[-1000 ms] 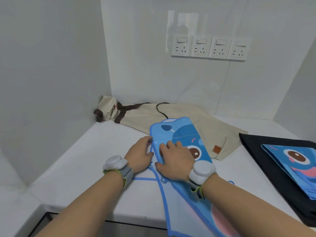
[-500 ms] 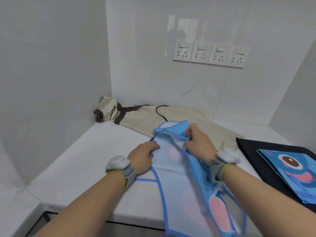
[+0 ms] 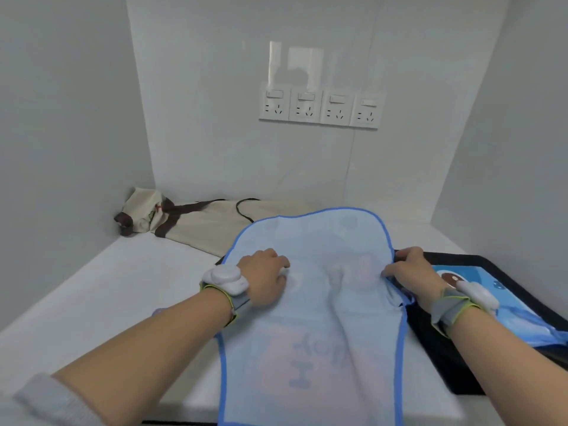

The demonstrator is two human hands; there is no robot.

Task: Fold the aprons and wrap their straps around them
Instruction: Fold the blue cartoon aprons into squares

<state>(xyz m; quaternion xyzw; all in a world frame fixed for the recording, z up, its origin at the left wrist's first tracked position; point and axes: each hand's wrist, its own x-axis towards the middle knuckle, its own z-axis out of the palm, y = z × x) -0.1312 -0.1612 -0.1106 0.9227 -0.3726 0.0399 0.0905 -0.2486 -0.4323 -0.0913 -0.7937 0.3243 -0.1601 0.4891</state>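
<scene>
Head view shows the light-blue apron spread unfolded between both hands on the table, left hand pressing it, fingers curled, right hand pinching its edge; beyond the fingers a beige apron awaits, straps unwrapped.

You had bright, even, diffuse light; shadows stayed faint. Pale glare patch showed on back wall above sockets. Wide-angle lens bowed edges; overall picture looked slightly soft.

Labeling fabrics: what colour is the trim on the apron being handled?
Blue edging on the pale blue apron, clearest in the head view.
</scene>
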